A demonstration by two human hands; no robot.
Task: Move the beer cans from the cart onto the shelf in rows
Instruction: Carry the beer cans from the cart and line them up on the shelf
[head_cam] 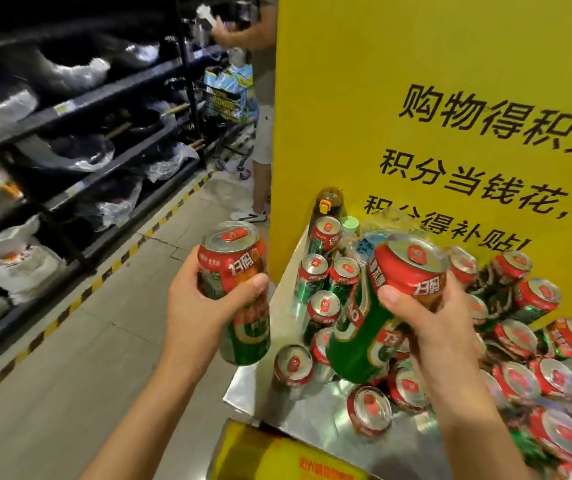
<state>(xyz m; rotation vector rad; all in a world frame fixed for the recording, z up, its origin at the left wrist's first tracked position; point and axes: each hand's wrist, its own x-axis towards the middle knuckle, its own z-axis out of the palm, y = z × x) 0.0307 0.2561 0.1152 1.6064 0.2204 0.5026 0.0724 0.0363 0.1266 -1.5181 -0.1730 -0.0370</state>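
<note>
My left hand grips a green and red beer can upright, above the floor just left of the cart. My right hand grips a second beer can, tilted with its top to the right, over the cart. The silver cart surface carries several more cans: some upright near its left edge, others lying in a heap at the right. No shelf with beer is in view.
A yellow sign board stands behind the cart. A dark bottle and crumpled plastic sit at the cart's back. Dark shelving with wrapped pans lines the left aisle. Another person stands beside a trolley farther down.
</note>
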